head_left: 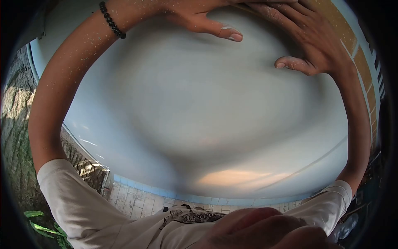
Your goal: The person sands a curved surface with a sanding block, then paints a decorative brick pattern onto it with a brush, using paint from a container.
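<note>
A smooth, glossy pale grey panel [232,103] fills the middle of the view, with blurred dark reflections of the arms in it. My left hand [201,23] reaches over its upper part, thumb stretched out and white residue on the thumb tip; most of its fingers are cut off by the top edge. My right hand [309,39] is spread on the right side of the panel, its long fingers pointing up and left towards the left hand. Pale residue also marks the right hand's thumb and knuckles. Neither hand shows anything held.
Along the panel's lower edge run a light blue tile strip [166,193] and paving bricks [137,203]. To the left stand a rough mossy wall [18,120] and green fern leaves [43,229]. Orange-brown tiles [365,76] border the right side. A black beaded bracelet [111,23] circles the left wrist.
</note>
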Available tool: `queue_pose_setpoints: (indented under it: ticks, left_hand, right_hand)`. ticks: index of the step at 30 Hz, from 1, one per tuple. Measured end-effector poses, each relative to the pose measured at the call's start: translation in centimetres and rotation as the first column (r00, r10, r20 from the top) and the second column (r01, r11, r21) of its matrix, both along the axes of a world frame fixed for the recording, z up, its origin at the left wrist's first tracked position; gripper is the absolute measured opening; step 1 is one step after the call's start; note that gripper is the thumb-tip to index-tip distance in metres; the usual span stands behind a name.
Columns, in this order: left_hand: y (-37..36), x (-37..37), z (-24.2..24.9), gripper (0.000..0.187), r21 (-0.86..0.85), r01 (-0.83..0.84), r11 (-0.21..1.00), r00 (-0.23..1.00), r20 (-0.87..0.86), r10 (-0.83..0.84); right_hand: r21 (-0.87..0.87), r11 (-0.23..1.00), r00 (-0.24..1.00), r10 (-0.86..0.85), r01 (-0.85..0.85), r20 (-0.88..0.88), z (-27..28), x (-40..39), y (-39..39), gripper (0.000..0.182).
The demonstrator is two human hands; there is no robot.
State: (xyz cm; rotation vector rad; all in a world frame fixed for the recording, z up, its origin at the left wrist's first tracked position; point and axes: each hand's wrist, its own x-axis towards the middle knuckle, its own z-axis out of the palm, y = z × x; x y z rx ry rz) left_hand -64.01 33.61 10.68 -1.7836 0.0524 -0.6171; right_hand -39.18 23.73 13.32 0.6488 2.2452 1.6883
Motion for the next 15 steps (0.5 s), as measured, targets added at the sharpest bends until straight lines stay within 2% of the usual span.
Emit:
queue_pose_setpoints:
  ticks: [2,5,7,9,10,12,15]
  left_hand:
    - [-1.1,-0.1,-0.2,0.098,-0.002,0.009,1.000,1.000,0.014,-0.009]
    - [-1.1,0.0,-0.4,0.098,0.043,0.005,0.999,0.999,0.039,-0.006]
    - [-0.4,-0.1,-0.4,0.097,0.008,-0.001,1.000,0.999,0.042,0.001]
    - [0.7,0.1,-0.2,0.097,-0.106,0.003,0.994,1.000,0.026,0.000]
    - [0.8,0.2,0.0,0.097,-0.077,0.026,0.997,0.999,0.021,-0.025]
    - [1.1,0.2,0.2,0.097,-0.032,0.074,0.997,0.997,0.009,-0.074]
    - [1.6,0.4,0.4,0.098,-0.005,0.176,0.984,0.984,-0.001,-0.176]
  right_hand:
    - [-0.028,0.999,0.999,-0.035,0.034,-0.029,-0.1,-0.1,-0.5,0.096]
    - [0.053,0.998,0.997,-0.035,0.032,0.063,0.4,0.3,-0.2,0.100]
    - [0.124,0.992,0.993,0.010,-0.024,0.116,0.0,0.4,0.7,0.102]
    - [0.163,0.986,0.988,-0.007,-0.019,0.155,0.0,0.4,1.3,0.103]
    - [0.187,0.982,0.985,-0.016,-0.017,0.174,0.1,0.4,1.2,0.103]
    - [0.068,0.998,0.998,0.016,-0.020,0.056,0.1,-0.1,0.7,0.103]
    - [-0.018,1.000,0.997,-0.027,0.026,-0.070,-0.4,-0.5,-0.5,0.104]
